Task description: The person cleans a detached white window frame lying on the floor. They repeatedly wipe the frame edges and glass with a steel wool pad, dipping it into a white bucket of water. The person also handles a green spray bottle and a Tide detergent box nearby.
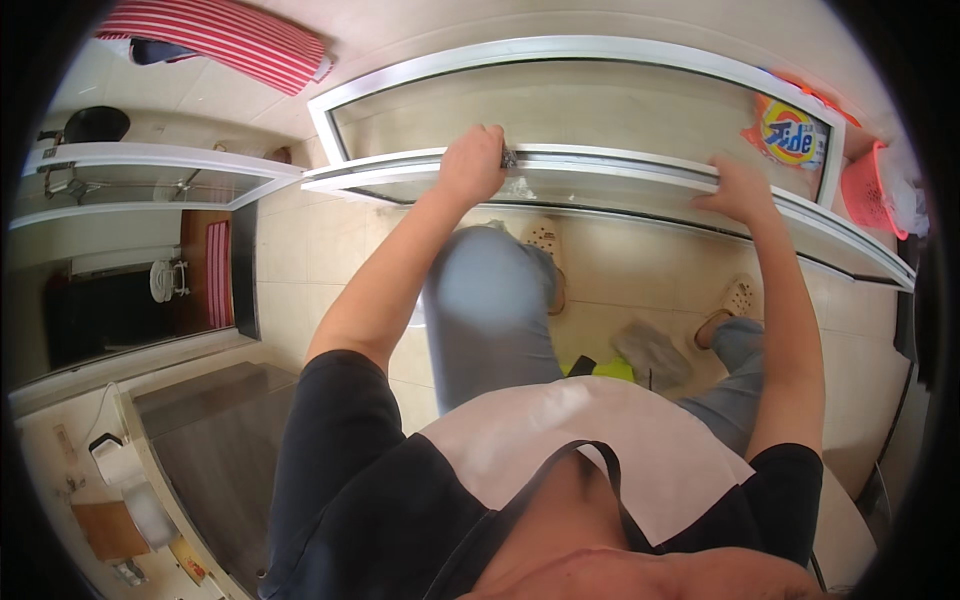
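Before me are white-framed glass panels. My left hand (472,166) is closed around something dark and speckled, perhaps a scouring pad (509,158), at the upper edge of the nearer panel's frame (615,166). Farther right along the same frame, my right hand (739,187) rests with its fingers over the edge, slightly blurred. Behind the glass at the right stands a Tide detergent bag (787,135). Whitish marks show on the nearer glass below my left hand.
A pink plastic basket (870,187) stands at the far right. A grey cloth or bag (652,352) lies on the tiled floor between my feet, beside a yellow-green item (615,367). At left are another white-framed panel (255,161) and a striped red cloth (225,41).
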`<action>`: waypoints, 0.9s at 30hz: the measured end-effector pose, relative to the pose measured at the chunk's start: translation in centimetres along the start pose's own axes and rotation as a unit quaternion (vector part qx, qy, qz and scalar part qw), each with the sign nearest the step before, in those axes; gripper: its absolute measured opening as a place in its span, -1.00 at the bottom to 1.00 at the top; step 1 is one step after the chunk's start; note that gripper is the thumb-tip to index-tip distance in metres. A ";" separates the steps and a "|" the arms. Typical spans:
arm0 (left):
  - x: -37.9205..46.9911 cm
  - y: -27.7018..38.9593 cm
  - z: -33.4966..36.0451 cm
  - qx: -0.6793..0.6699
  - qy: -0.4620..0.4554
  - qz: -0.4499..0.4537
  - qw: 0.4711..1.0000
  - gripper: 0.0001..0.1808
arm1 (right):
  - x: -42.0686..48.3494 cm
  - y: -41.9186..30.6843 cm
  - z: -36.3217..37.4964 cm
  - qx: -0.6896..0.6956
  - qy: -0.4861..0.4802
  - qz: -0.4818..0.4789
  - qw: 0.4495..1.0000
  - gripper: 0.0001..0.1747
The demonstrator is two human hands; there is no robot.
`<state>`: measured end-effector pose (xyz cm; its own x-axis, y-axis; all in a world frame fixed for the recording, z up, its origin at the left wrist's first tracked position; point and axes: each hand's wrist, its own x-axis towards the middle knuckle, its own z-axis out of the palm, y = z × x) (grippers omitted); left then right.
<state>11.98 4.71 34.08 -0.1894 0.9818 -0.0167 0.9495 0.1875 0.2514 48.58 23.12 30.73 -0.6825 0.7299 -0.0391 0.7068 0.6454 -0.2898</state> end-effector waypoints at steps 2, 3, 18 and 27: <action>0.8 1.8 0.6 0.006 -0.018 0.001 1.000 -0.78 | -1.4 1.2 -1.3 -0.030 -0.024 0.061 0.997 -0.46; 1.4 3.3 1.1 -0.014 -0.014 0.021 1.000 -0.78 | -1.5 1.1 -1.2 -0.034 -0.012 0.068 0.997 -0.47; 3.1 21.2 6.5 -0.172 0.050 0.093 0.979 -0.14 | -2.1 0.6 0.6 -0.011 0.117 0.023 0.993 -0.52; 4.0 10.9 4.2 0.077 -0.108 0.074 0.988 -0.14 | -1.7 1.6 0.7 -0.045 0.105 0.010 0.993 -0.50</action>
<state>22.65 10.84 32.66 -0.0036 0.9796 -0.2009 0.9927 0.0277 0.1173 50.68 22.75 29.67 -0.6206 0.7677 0.1599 0.7404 0.6408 -0.2031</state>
